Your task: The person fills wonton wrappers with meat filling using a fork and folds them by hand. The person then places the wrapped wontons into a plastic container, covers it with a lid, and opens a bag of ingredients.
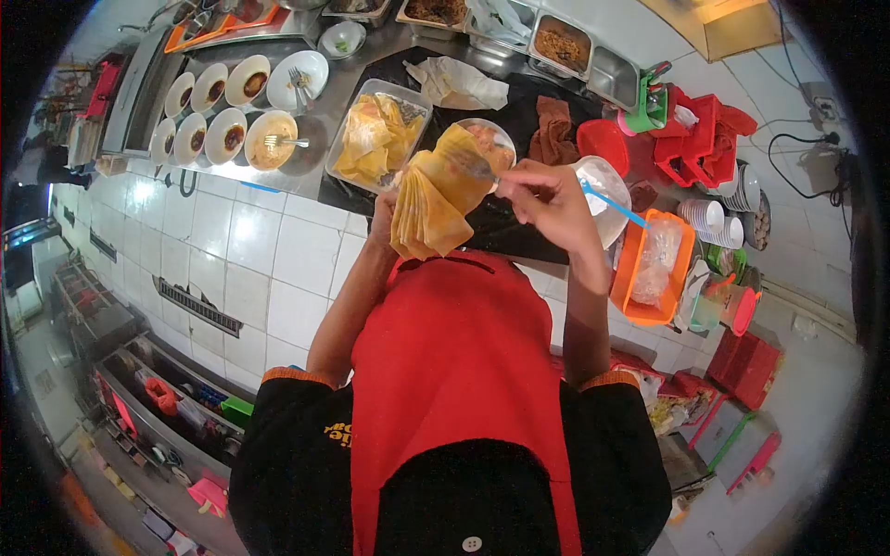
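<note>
Wrapper fan in left grip, metal utensil in right

Wrappers [431,208]: fanned, just right of the tray [401,86], near side, overlapping the view of the filling bowl [509,139]. Left grip [384,221] closed around their lower left edge. Right grip [547,196] pinching the utensil [476,169], its head over the wrappers. Tray on surface [308,169], holding more yellow sheets [371,139]. Left of tray: sauce bowls [225,139]. Well right of tray: brown cloth [553,132], orange basket [627,310].

Seven white bowls [213,146], one wrapper tray [400,91], one orange tub [642,313], one blue handle [616,205]
</note>
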